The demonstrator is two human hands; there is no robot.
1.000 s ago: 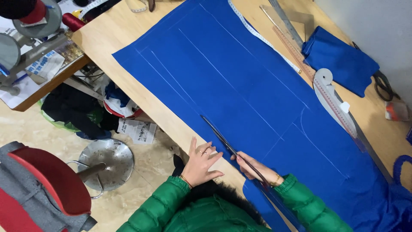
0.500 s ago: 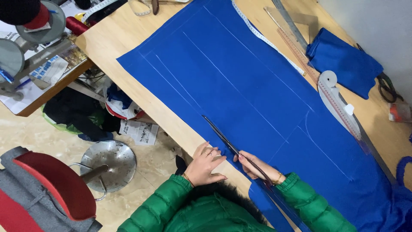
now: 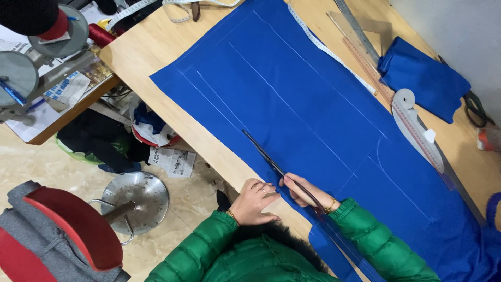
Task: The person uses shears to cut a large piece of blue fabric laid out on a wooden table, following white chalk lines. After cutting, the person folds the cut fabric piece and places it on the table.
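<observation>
The blue cloth (image 3: 313,104), judged soft and light, is spread flat on the desk (image 3: 156,47). Scissors (image 3: 271,162) are gripped in the closed right hand (image 3: 305,190) at six o'clock; the left hand (image 3: 253,201) is pressed flat, fingers apart, beside them.

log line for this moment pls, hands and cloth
right hand: grips scissors, blades on blue cloth near its edge | left hand: flat on wooden table beside cloth | ruler: on cloth's far side

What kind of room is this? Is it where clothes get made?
Probably yes, a tailor's or sewing workshop. A big blue cloth marked with chalk lines lies on a wooden table, the right hand cuts it with long scissors, and rulers lie nearby.
</observation>
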